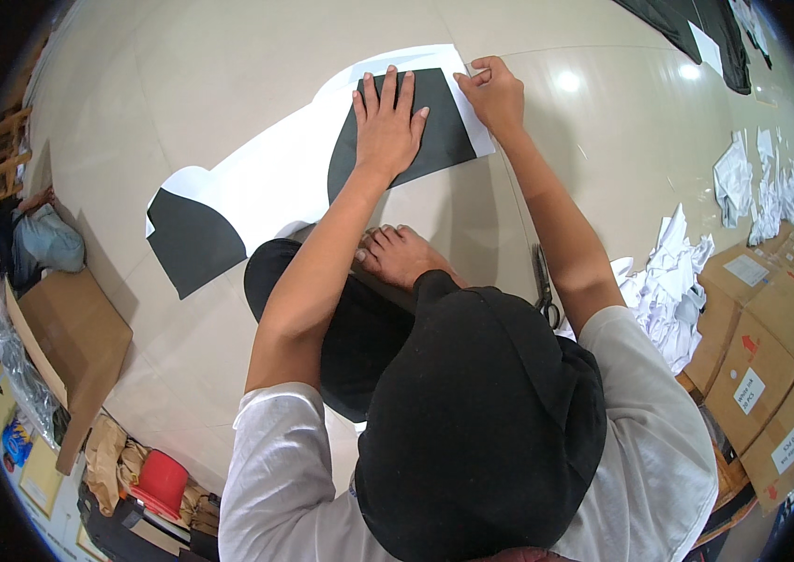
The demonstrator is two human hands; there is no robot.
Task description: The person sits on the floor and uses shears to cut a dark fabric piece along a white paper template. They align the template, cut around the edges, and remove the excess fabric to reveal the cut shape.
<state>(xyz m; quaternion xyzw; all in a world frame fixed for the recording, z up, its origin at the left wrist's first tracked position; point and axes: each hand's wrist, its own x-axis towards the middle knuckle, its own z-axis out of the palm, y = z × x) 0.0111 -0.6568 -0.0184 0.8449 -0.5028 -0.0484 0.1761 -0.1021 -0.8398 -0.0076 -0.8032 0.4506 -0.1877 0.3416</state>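
A white sheet [270, 150] with a curved outline lies flat on the floor; I cannot tell if it is cloth or paper. On its right end rests a black flat piece [448, 122], and another black piece [195, 244] lies at its left end. My left hand [387, 131] is pressed flat on the right black piece with fingers spread. At the sheet's right edge, my right hand [495, 94] has its fingers curled, the thumb over the edge; the underside of the grip is hidden. Black-handled scissors [545, 286] lie beside my right forearm.
My bare foot [403, 255] and black-clad legs [481, 412] are just below the sheet. Crumpled white scraps [664, 290] and stacked cartons [753, 356] stand at right. An open cardboard box [78, 328] is at left, a red object [161, 482] lower left, dark cloth [697, 33] far right.
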